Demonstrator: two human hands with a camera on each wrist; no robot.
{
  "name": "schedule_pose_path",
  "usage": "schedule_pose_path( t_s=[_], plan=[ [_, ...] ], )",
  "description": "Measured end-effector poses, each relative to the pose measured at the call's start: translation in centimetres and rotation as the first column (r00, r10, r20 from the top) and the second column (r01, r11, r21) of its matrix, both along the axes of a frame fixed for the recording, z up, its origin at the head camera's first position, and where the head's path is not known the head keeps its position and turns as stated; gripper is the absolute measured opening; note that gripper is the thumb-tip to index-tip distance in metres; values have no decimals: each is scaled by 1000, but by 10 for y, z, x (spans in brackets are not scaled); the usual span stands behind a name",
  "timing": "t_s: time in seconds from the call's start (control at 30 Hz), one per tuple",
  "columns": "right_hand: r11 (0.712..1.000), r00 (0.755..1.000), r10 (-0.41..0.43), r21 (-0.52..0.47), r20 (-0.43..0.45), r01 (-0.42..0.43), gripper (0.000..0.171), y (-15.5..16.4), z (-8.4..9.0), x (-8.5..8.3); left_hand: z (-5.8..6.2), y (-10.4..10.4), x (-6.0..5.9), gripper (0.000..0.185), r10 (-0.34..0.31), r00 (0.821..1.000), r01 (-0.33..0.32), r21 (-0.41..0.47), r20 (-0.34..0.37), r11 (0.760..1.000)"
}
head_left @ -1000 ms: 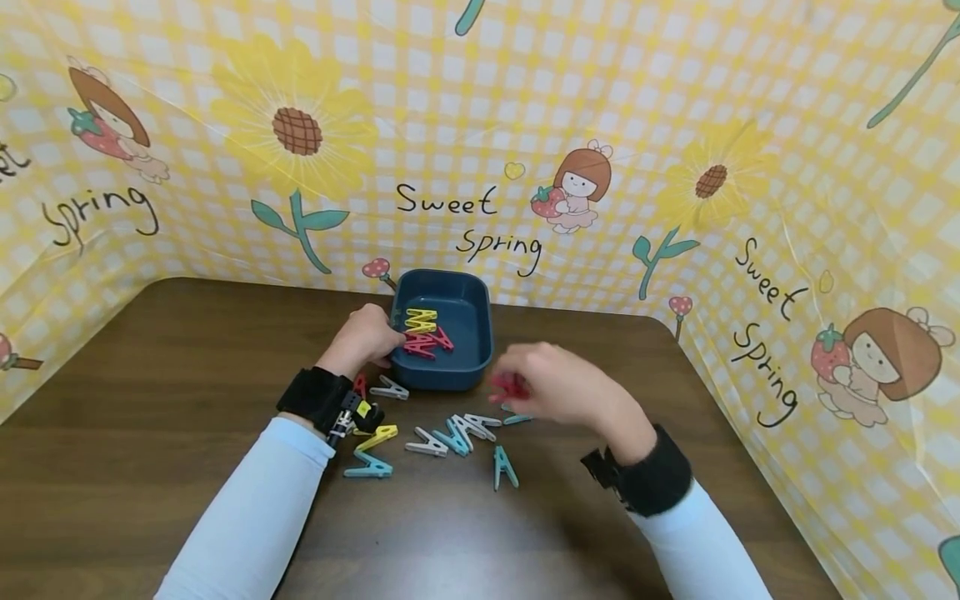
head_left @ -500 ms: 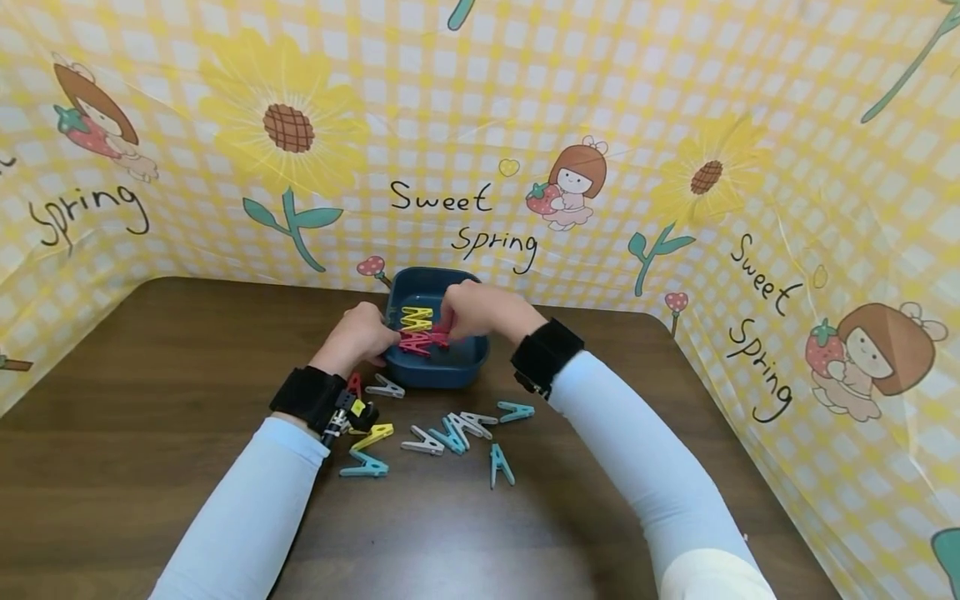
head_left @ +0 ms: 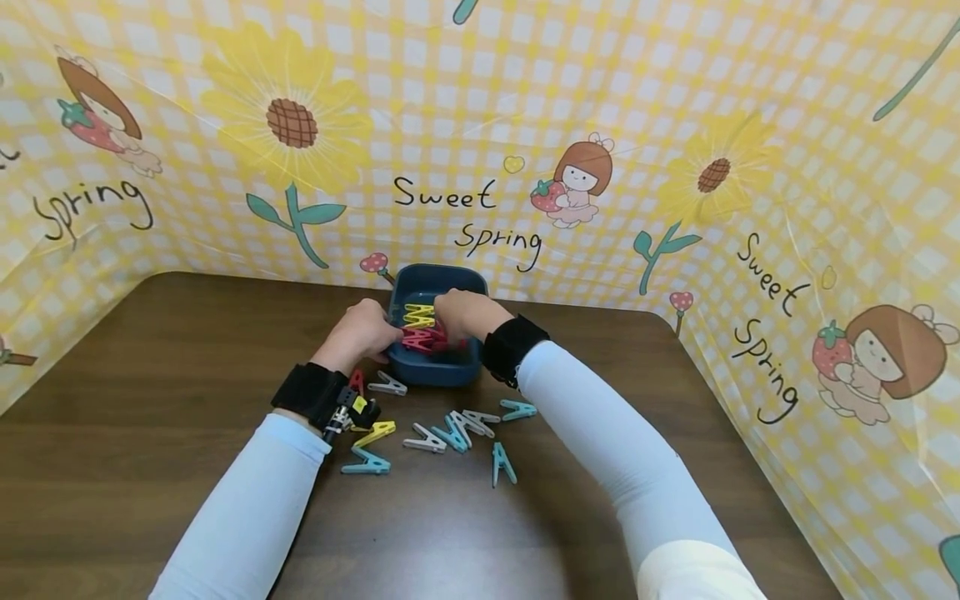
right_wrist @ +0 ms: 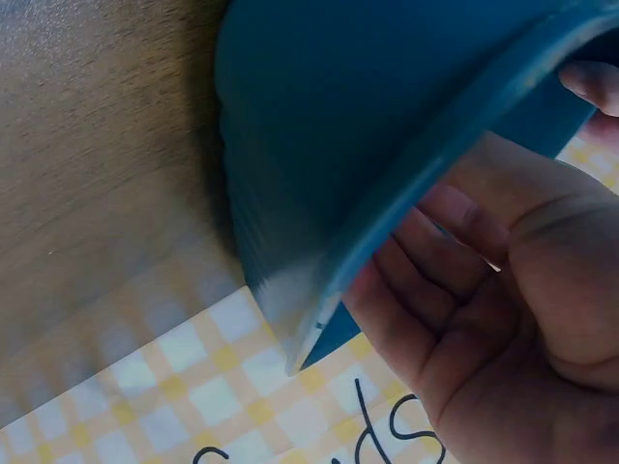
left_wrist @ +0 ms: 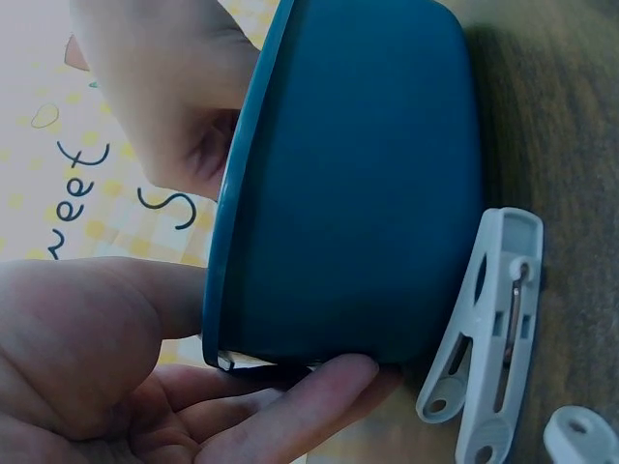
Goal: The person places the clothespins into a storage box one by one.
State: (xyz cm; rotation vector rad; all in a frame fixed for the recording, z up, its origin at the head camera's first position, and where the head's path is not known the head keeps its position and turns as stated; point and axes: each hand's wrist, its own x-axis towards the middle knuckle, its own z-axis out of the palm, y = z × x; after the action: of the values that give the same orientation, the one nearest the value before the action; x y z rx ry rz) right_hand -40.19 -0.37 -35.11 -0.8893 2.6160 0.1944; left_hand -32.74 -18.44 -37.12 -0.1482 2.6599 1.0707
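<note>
Holding the blue bin (head_left: 438, 371) at nine o'clock, left hand (head_left: 362, 331) grips its rim; right hand (head_left: 457, 312) reaches inside, grasp indeterminable. Yellow and red clothespins (head_left: 418, 329) binned; loose clothespins (head_left: 450, 433) remain on table (head_left: 150, 417).

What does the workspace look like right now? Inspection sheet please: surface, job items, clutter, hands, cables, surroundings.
Surface: dark brown wooden table, rounded corners.
Job's things: dark blue rectangular plastic tray at the table's far edge; yellow plastic clothespins and red plastic clothespins clipped along its left rim.
Clutter: loose teal, white, yellow and red clothespins scattered on the table in front of the tray.
Grippers: left hand grips the tray's left rim; right hand reaches into the tray at the red pegs, its grip hidden.
Cables: nothing seen.
Surroundings: yellow checked "Sweet Spring" backdrop on three sides.
</note>
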Motion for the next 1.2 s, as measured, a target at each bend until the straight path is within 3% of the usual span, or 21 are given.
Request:
schedule_pose_path(
  t_s=[0.07,0.1,0.4,0.63,0.93,1.07,1.2],
  plan=[
    [1000,1000,-11,-4,-16,11,11,0,-1,0,1,0,-1,34,2,1000,-2,-4,-3,1000],
    [1000,1000,-13,-3,-22,13,11,0,7,10,1,0,-1,34,2,1000,-2,-6,-4,1000],
    [995,998,-48,-83,-28,46,8,4,0,5,1,1,0,35,3,1000,-3,-9,10,1000],
    [975,998,-7,-222,-69,-8,13,21,5,4,2,3,1,37,2,1000,-2,8,10,1000],
    [965,998,22,-260,-65,-39,27,37,8,-1,1,2,1,40,7,1000,-7,15,14,1000],
    [949,997,39,-311,-72,-60,34,47,14,3,-1,1,0,40,6,1000,-6,16,12,1000],
    [908,994,39,-412,-99,-77,33,62,18,12,-1,0,0,40,5,1000,-5,20,-6,1000]
  ],
)
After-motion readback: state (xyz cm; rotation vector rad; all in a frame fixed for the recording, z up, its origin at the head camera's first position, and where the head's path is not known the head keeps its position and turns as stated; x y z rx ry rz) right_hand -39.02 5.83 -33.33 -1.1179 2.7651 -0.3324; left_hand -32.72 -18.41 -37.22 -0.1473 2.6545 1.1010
